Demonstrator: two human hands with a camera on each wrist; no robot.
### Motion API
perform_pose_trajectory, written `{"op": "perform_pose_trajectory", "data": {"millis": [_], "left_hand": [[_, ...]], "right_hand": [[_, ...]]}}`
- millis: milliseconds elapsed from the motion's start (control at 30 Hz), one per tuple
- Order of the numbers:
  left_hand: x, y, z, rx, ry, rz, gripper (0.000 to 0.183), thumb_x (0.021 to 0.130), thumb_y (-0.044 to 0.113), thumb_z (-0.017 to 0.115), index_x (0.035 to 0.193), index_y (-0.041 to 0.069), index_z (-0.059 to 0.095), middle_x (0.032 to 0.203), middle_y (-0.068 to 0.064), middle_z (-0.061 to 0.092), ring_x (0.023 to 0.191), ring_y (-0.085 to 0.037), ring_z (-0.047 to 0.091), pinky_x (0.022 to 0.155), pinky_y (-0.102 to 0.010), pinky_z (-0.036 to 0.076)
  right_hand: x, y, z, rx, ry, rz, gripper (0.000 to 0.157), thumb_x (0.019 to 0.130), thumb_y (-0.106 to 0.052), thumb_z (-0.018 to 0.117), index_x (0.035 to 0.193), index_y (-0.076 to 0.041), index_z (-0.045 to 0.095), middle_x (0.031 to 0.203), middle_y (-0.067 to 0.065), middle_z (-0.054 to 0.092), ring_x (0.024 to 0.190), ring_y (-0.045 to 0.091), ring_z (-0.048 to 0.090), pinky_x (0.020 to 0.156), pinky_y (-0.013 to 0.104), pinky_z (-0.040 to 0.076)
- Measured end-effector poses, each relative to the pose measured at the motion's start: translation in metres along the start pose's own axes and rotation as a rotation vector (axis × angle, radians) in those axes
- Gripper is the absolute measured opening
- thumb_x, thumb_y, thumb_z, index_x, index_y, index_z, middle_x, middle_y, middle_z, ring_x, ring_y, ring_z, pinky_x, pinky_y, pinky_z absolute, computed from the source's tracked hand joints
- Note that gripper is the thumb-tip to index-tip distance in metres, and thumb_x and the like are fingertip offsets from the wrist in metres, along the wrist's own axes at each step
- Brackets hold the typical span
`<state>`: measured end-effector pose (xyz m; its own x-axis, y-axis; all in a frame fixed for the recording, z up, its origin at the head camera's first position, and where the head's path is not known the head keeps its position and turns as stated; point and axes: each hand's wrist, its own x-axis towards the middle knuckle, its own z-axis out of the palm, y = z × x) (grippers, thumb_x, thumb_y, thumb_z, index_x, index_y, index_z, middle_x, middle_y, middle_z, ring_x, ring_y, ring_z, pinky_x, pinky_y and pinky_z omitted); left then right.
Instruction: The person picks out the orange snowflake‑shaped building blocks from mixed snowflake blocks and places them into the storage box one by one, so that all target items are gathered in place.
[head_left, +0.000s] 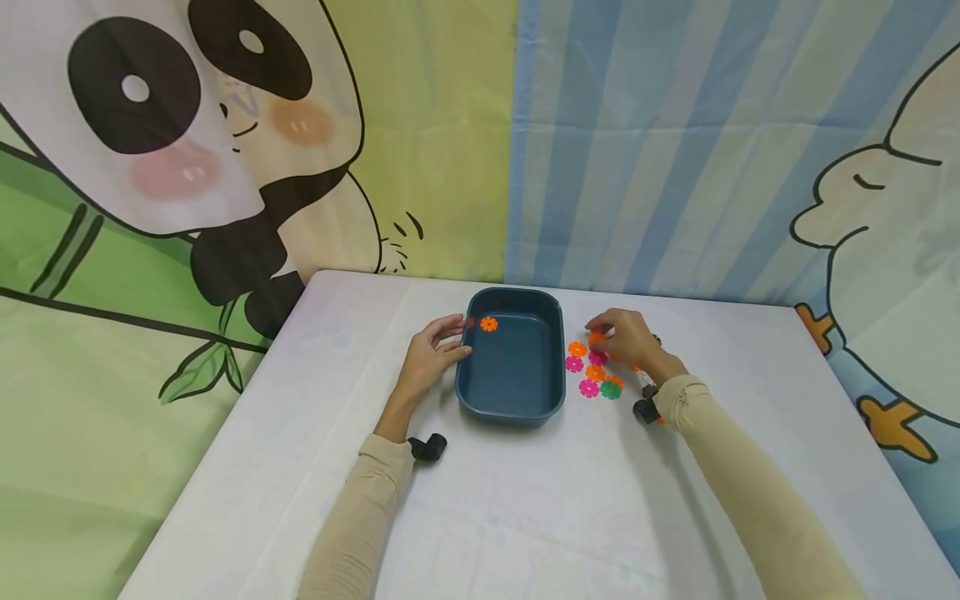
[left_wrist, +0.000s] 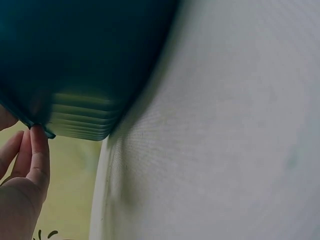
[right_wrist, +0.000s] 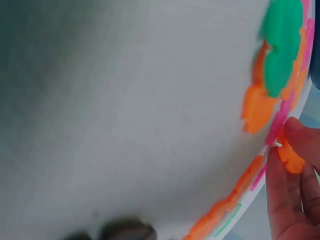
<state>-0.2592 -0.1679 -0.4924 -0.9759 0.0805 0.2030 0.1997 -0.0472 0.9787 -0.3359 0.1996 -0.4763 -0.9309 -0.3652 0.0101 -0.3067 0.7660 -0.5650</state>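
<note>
the right grip (head_left: 628,335) pinches an orange disc (right_wrist: 292,159) between thumb and fingers

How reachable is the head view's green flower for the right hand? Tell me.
Probably yes: the green flower lies close to the right hand with nothing over it, though that hand pinches an orange flower.

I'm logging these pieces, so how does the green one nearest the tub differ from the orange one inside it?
The green piece lies right of the tub; the orange one lies inside it. The green piece partly covers another piece; the orange one shows whole. Both are flat and flower-shaped.
</note>
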Motion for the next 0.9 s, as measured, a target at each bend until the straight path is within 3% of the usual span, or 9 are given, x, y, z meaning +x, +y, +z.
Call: {"op": "perform_pose_trajectory", "data": {"millis": [400,533,700,900], "left_hand": [[0.001,0.001,0.000,0.023,0.005,-0.018,0.060,0.081,-0.008,0.074,0.136,-0.002,0.051,0.137,-0.026,0.051,0.124,-0.031,0.051,0.104,-0.039,0.048],[-0.001,0.006,0.000,0.010,0.001,-0.026,0.060,0.081,-0.009,0.073,0.136,-0.005,0.050,0.136,-0.027,0.051,0.125,-0.033,0.050,0.105,-0.042,0.046],[-0.002,0.007,0.000,-0.006,-0.009,-0.018,0.061,0.081,-0.010,0.073,0.136,-0.008,0.049,0.135,-0.028,0.051,0.126,-0.038,0.048,0.107,-0.048,0.044],[0.000,0.000,0.001,0.022,0.013,-0.014,0.059,0.080,-0.009,0.074,0.135,-0.004,0.052,0.134,-0.023,0.055,0.123,-0.032,0.052,0.104,-0.041,0.047]], "right_hand": [[-0.005,-0.004,-0.018,0.047,0.029,0.110,0.024,0.088,-0.014,0.072,0.109,-0.002,0.073,0.099,0.012,0.072,0.088,0.027,0.066,0.082,0.041,0.060],[-0.005,-0.011,-0.023,0.150,0.063,0.148,0.025,0.090,-0.017,0.071,0.110,-0.002,0.072,0.097,0.013,0.072,0.084,0.026,0.069,0.079,0.039,0.061],[-0.001,-0.034,-0.029,0.296,0.101,0.187,0.029,0.090,-0.020,0.071,0.114,-0.003,0.070,0.101,0.014,0.072,0.089,0.029,0.069,0.087,0.046,0.058],[0.007,-0.065,-0.031,0.430,0.122,0.173,0.034,0.089,-0.023,0.073,0.116,-0.002,0.069,0.103,0.013,0.071,0.090,0.026,0.069,0.087,0.043,0.058]]}}
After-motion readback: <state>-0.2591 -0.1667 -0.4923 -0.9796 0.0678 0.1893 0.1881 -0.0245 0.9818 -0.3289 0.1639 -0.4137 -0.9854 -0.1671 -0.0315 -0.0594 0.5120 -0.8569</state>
